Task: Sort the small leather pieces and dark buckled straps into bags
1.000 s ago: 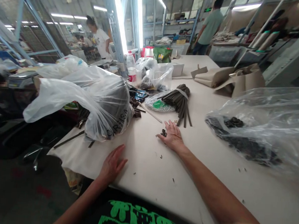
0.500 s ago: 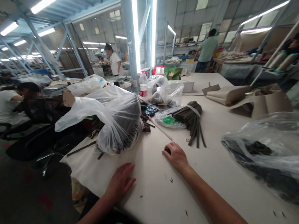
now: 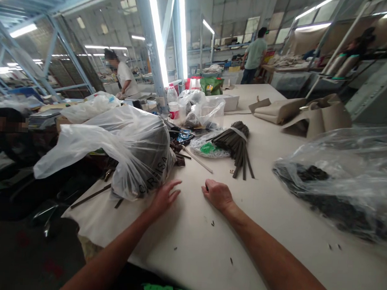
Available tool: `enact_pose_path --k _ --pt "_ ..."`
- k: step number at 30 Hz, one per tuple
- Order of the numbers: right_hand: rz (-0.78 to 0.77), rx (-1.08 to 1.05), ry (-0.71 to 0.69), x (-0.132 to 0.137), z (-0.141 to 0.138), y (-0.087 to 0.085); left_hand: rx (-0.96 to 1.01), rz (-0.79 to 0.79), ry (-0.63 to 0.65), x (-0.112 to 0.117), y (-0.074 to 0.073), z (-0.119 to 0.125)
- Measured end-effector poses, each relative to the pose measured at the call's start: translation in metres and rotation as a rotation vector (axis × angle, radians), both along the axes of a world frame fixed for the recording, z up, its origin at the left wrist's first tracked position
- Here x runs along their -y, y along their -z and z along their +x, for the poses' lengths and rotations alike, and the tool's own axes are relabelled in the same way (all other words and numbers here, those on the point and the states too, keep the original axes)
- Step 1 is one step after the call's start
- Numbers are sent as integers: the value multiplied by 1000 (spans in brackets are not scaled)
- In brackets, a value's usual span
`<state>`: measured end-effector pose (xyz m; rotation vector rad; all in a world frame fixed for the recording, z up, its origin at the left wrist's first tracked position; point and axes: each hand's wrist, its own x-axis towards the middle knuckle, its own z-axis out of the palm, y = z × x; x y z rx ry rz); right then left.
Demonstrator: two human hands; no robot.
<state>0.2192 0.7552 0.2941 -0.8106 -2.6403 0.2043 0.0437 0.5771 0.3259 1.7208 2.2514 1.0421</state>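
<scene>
My left hand (image 3: 165, 196) is over the pale table (image 3: 188, 248), its fingers apart and nothing in them. It is beside the right edge of a white plastic bag (image 3: 137, 159) with black lettering; whether it touches the bag I cannot tell. A short way to the right, my right hand (image 3: 217, 194) is curled closed at the tabletop, around a small dark piece that is mostly hidden by the fingers. Beyond that hand lie a thin pale rod (image 3: 199, 159) and a tied bundle of dark strips (image 3: 237, 143).
A clear bag of dark pieces (image 3: 333, 200) lies at the right. Farther back are folded tan pieces (image 3: 318, 114), a bottle (image 3: 173, 103) and more clear bags (image 3: 201, 111). Small dark scraps (image 3: 231, 261) dot the table. Other people are farther off and at the left.
My left hand has moved forward, closer to the white bag's lower right side. My right hand stays closed near the same spot. The whole view has shifted, with things appearing farther left.
</scene>
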Motion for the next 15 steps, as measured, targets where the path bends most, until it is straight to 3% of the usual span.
enact_pose_path --k 4,7,11,15 --pt "-10 -11 -11 2 6 1 -125 -38 102 -97 -15 -1" --pt "-26 -33 -17 3 15 3 -322 -172 140 -144 -15 5" --pt "-46 -74 -13 12 34 6 -430 -291 123 -166 -10 14" --pt "-27 -106 -17 22 54 -1 -460 -267 127 -154 -8 25"
